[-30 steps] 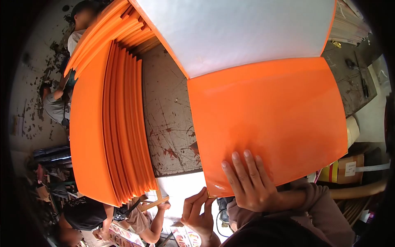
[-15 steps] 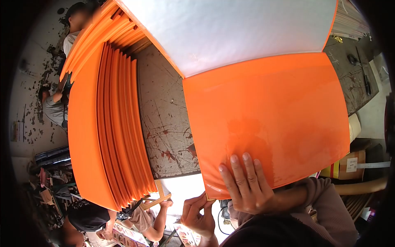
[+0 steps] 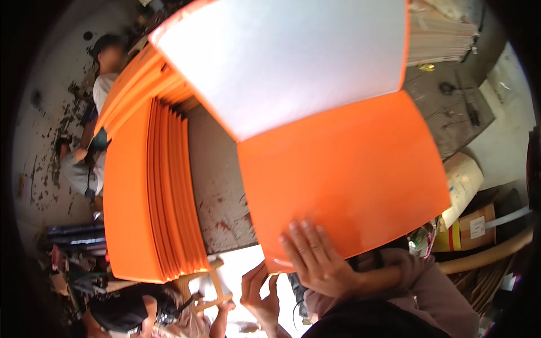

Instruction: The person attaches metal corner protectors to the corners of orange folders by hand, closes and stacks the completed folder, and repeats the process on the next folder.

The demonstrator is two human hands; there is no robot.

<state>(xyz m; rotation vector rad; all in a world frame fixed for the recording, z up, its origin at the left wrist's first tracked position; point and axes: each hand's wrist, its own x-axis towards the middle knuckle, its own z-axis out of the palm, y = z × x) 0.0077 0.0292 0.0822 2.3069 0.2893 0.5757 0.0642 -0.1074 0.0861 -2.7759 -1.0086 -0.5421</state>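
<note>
An orange sheet-like cover (image 3: 344, 174) lies in front of me, its white panel (image 3: 304, 62) spread out beyond a fold. Flat on the orange surface near its front edge rests my right hand (image 3: 318, 259), fingers stretched out. My left hand (image 3: 261, 296) pinches the cover's near left corner between thumb and fingers. To the left stands a stack of orange folded covers (image 3: 129, 208), with more orange pieces (image 3: 135, 84) fanned behind it.
The scratched grey table (image 3: 217, 169) shows between stack and cover. Dark tools (image 3: 472, 112) and a pile of sheets (image 3: 439, 39) are at the back right. A cardboard box (image 3: 476, 228) sits at right. Other people (image 3: 104, 84) are at left, one (image 3: 124, 310) at the lower left.
The view has shifted, so the cover and both hands appear further left, and more of the back table shows. Both hands keep their places on the cover.
</note>
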